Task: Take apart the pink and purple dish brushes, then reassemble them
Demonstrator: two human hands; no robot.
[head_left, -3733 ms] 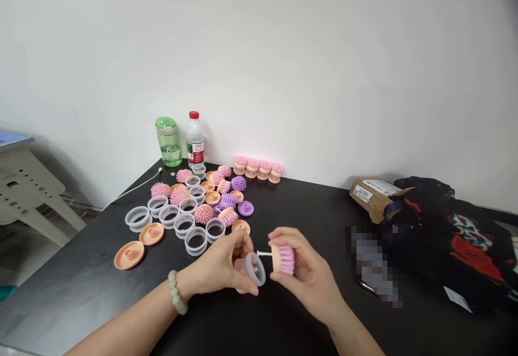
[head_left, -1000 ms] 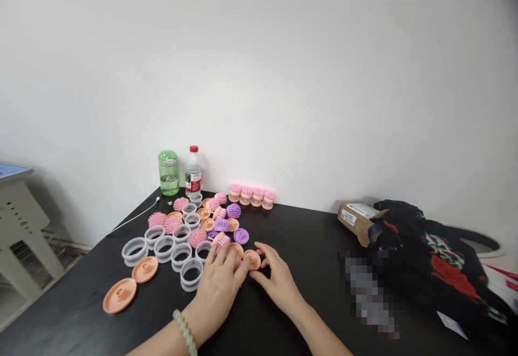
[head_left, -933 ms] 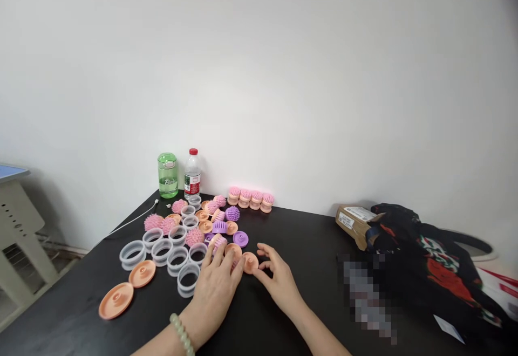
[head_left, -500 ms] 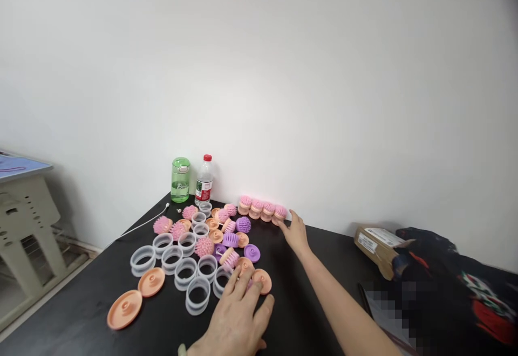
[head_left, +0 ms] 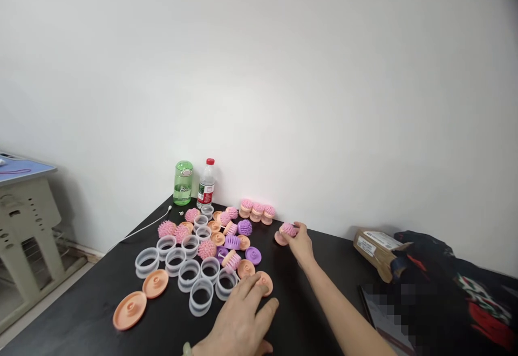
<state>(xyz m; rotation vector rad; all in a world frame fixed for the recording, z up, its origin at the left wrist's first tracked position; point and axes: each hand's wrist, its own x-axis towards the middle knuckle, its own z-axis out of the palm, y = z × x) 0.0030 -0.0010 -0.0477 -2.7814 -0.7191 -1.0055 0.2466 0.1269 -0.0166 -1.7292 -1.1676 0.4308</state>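
Black tabletop (head_left: 324, 253) in the head view: right hand (head_left: 297, 242) pinches a pink bristle brush (head_left: 288, 230) just beside a row of assembled brushes (head_left: 256, 210), while the open left hand (head_left: 238, 326) sits well apart, fingers at a peach disc (head_left: 264, 282) by clear plastic rings (head_left: 201, 296).

Black tabletop (head_left: 324, 296) leaves a passage between the right hand (head_left: 297, 240) and the cardboard parcel (head_left: 374, 248). Clear plastic rings (head_left: 201, 296) block the left hand (head_left: 238, 329) on its left.
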